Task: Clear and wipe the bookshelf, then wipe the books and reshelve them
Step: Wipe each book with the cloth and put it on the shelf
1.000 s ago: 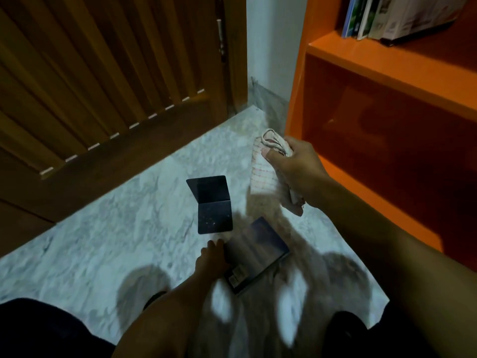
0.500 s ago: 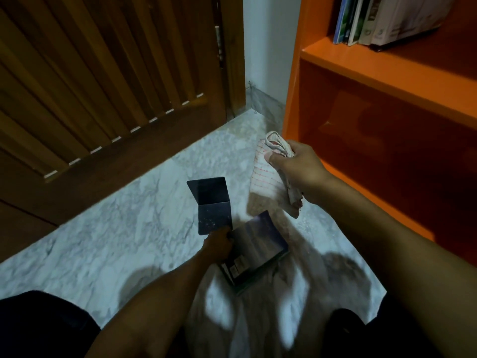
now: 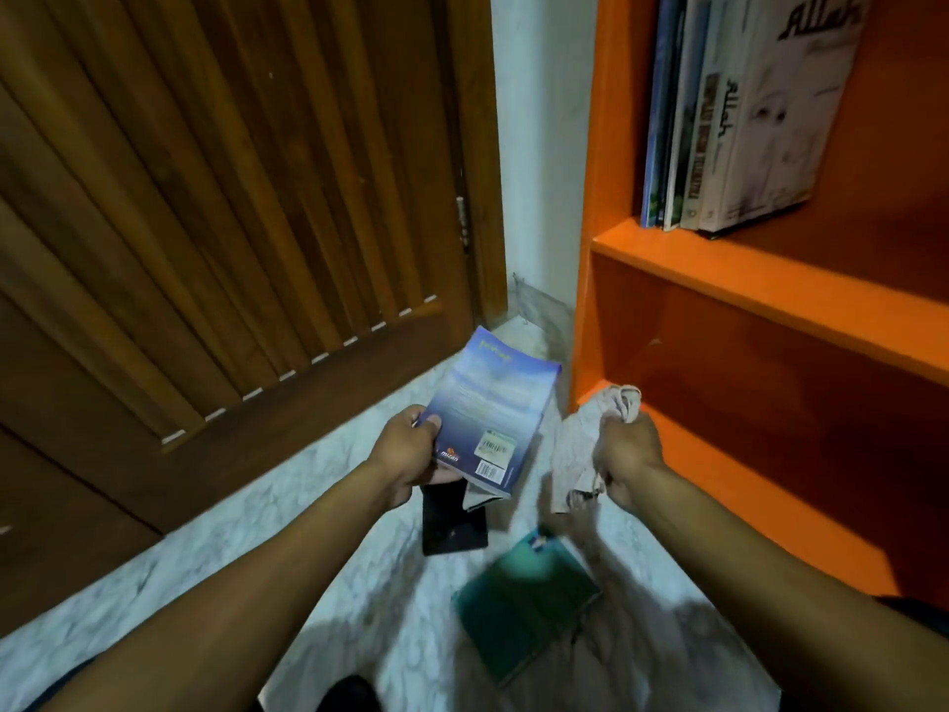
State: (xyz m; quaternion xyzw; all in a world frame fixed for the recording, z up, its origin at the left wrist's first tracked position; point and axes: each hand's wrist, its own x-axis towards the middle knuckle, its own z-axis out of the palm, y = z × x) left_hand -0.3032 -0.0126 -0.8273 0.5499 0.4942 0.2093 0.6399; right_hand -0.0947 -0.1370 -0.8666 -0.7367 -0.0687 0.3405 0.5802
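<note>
My left hand (image 3: 411,449) grips a blue paperback book (image 3: 488,408) by its lower left corner, back cover up, held above the floor. My right hand (image 3: 629,449) is closed on a crumpled pale cloth (image 3: 580,444) just right of the book, in front of the orange bookshelf (image 3: 719,280). A green book (image 3: 524,598) lies flat on the marble floor below my hands. A black bent bookend (image 3: 452,521) rests on the floor under the blue book. The lower shelf compartment holds nothing. Several books (image 3: 729,110) stand on the upper shelf.
A dark wooden slatted door (image 3: 231,197) fills the left side, with a strip of white wall (image 3: 544,146) between it and the shelf. The marble floor (image 3: 231,547) stretches between door and shelf. My dark-clothed knees sit at the bottom corners.
My left hand has taken the blue book off the floor and raised it up. A green book that lay under it now shows. The view has tilted upward toward the shelf.
</note>
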